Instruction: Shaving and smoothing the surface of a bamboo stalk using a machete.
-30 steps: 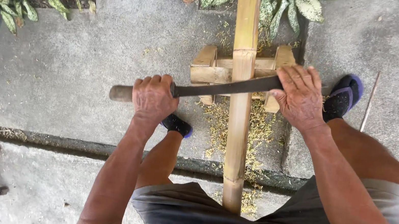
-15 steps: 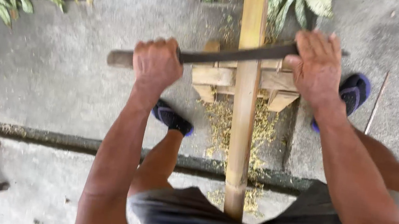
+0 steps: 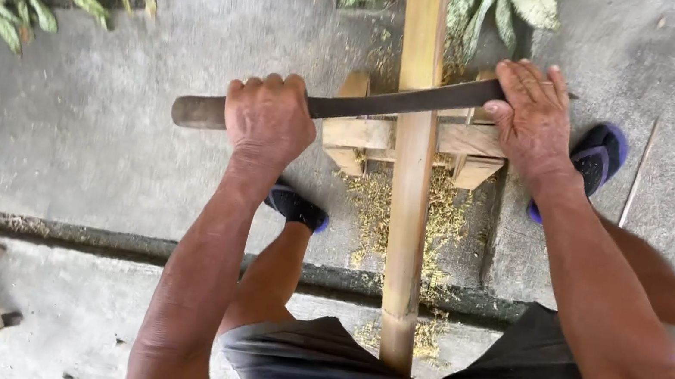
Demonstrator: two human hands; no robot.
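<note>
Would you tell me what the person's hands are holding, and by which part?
A long knife: the left hand grips its wooden handle, and the right hand presses on the blade's far end, across the bamboo pole.

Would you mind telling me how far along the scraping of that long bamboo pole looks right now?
Done: pale shavings litter the concrete beneath the long yellow bamboo pole, so some scraping has happened. In hand: the left hand grips the wooden handle and the right hand presses the far end of the long dark blade lying across the pole above the small wooden stand. Left: how much remains unscraped cannot be judged.
</note>
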